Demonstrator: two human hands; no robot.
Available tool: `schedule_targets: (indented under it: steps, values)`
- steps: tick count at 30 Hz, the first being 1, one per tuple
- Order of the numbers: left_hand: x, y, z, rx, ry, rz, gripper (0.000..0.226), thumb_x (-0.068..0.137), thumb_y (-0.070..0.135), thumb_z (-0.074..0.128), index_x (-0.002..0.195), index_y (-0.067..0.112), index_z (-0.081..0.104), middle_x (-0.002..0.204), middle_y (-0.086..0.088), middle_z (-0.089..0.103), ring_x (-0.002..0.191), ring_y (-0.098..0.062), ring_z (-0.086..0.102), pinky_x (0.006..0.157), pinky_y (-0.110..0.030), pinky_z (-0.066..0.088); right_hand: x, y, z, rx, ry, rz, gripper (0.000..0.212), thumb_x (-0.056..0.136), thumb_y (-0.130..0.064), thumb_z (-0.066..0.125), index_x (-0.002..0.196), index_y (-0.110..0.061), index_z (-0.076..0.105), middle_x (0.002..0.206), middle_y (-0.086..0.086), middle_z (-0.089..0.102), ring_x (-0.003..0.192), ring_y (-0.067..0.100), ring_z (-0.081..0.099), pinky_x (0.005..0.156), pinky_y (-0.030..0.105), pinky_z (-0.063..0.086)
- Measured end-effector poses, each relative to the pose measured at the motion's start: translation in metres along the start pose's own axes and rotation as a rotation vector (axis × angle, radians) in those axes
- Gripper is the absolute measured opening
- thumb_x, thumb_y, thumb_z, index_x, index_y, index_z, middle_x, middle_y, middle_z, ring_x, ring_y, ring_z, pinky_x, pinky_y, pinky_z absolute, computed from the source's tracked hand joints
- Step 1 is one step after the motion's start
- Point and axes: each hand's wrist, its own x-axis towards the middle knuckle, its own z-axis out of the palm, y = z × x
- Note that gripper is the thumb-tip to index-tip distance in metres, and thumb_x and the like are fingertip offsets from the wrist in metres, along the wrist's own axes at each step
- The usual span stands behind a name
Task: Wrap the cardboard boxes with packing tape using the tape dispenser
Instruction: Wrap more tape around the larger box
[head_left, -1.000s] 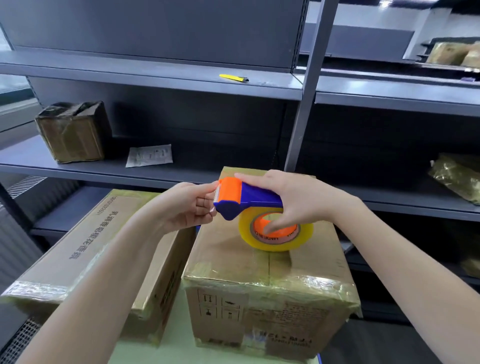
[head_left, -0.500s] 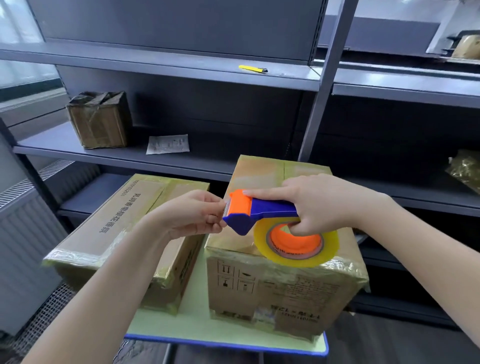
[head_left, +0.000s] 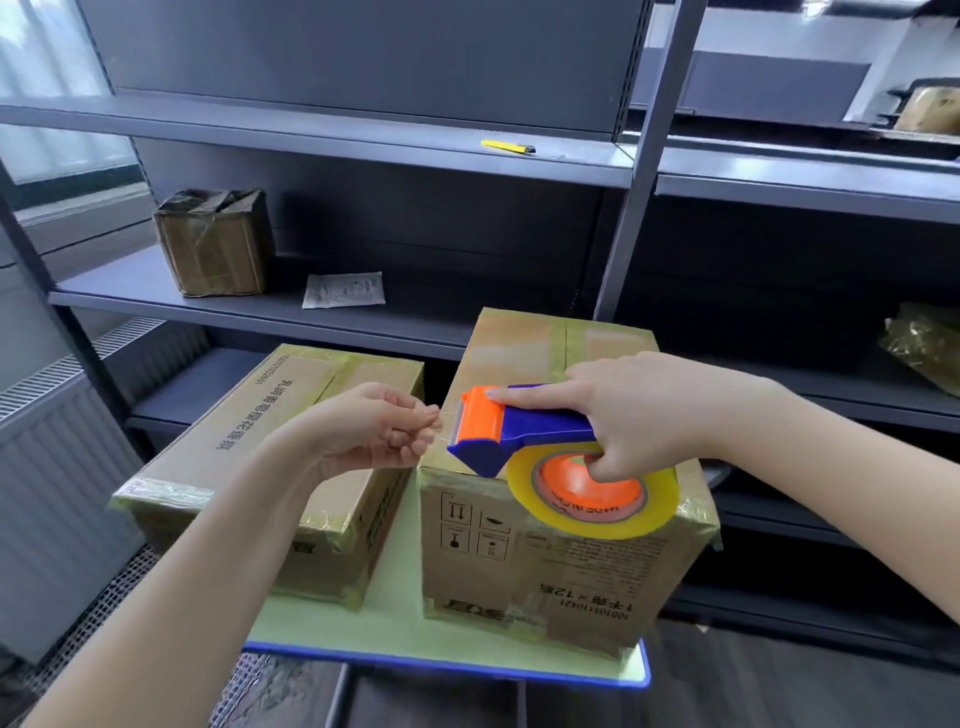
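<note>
Tape end (head_left: 445, 423) looks pinched in the left hand (head_left: 371, 431), just left of the tape dispenser (head_left: 511, 428). The right hand (head_left: 641, 410) grips that dispenser, long axis left-right, over the right cardboard box (head_left: 545, 566) at its near top edge.

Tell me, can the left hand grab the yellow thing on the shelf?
Probably not yet: the left hand pinches clear tape at the orange-and-blue plastic dispenser, and the slim yellow tool lies on the high grey shelf.
</note>
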Motion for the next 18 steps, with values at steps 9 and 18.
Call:
schedule_targets:
  steps: [9,18]
  values:
    - [0.002,-0.028,-0.022,0.141,0.193,-0.032,0.010,0.090,0.008,0.058,0.085,0.000,0.060,0.061,-0.002,0.058,0.049,-0.007,0.052,0.051,-0.015,0.049,-0.014,0.011,-0.001,-0.102,-0.152,0.103,0.084,0.082,-0.033,0.056,0.136,-0.066,0.001,0.088,-0.007,0.054,0.075,0.009,0.052,0.058,0.023,0.039]
    - [0.017,-0.047,-0.014,0.258,0.261,0.001,0.025,0.093,0.014,0.056,0.070,0.005,0.056,0.055,0.001,0.052,0.052,-0.010,0.047,0.051,-0.016,0.044,-0.001,0.001,-0.003,-0.175,-0.200,0.100,0.077,0.083,-0.027,0.056,0.142,-0.056,0.015,0.071,-0.013,0.037,0.064,0.007,0.040,0.052,0.020,0.031]
